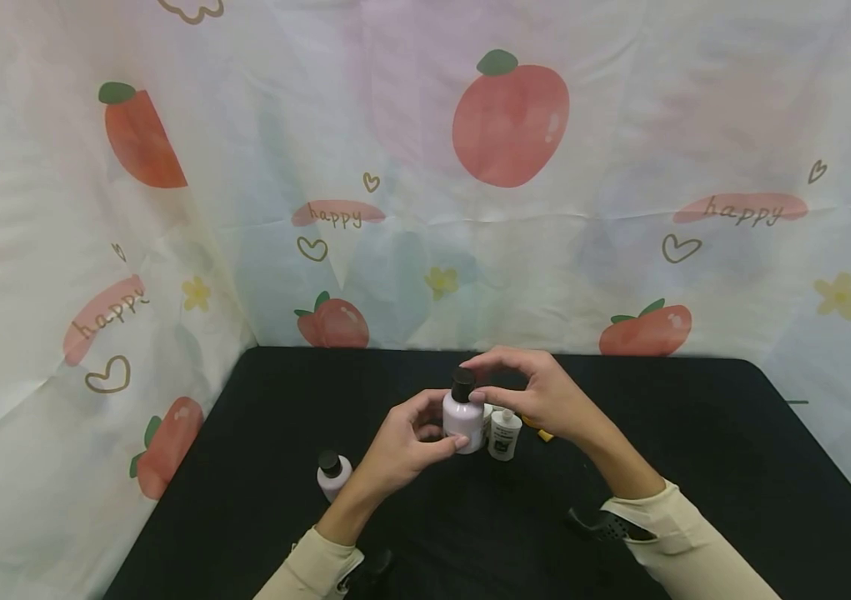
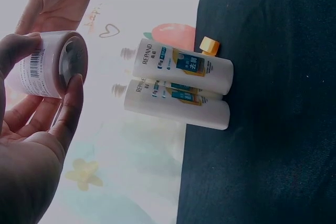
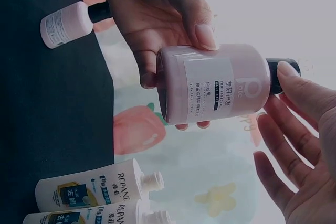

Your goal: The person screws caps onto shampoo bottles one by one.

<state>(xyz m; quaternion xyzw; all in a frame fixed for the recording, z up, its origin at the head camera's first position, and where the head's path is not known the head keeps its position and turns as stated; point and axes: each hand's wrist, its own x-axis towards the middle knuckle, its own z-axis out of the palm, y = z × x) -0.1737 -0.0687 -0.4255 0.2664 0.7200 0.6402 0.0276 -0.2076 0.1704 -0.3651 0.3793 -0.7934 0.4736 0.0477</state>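
My left hand (image 1: 404, 435) grips a pale pink hair-care bottle (image 1: 463, 423) by its body, raised above the table. In the right wrist view the printed front label of this bottle (image 3: 210, 88) is visible, and the bottle's base shows in the left wrist view. On its black cap (image 3: 283, 72), the thumb and index finger of my right hand (image 1: 538, 390) pinch the sides, the other fingers spread away. The cap sits on the bottle's neck. A little behind the held bottle, uncapped white REPAND bottles (image 2: 178, 69) stand close together.
A second pink bottle (image 1: 331, 475) with a black cap stands to the left, partly behind my left forearm. A small yellow block (image 2: 209, 46) lies by the white bottles. The black table (image 1: 620, 550) ends at a printed cloth backdrop (image 1: 410, 108).
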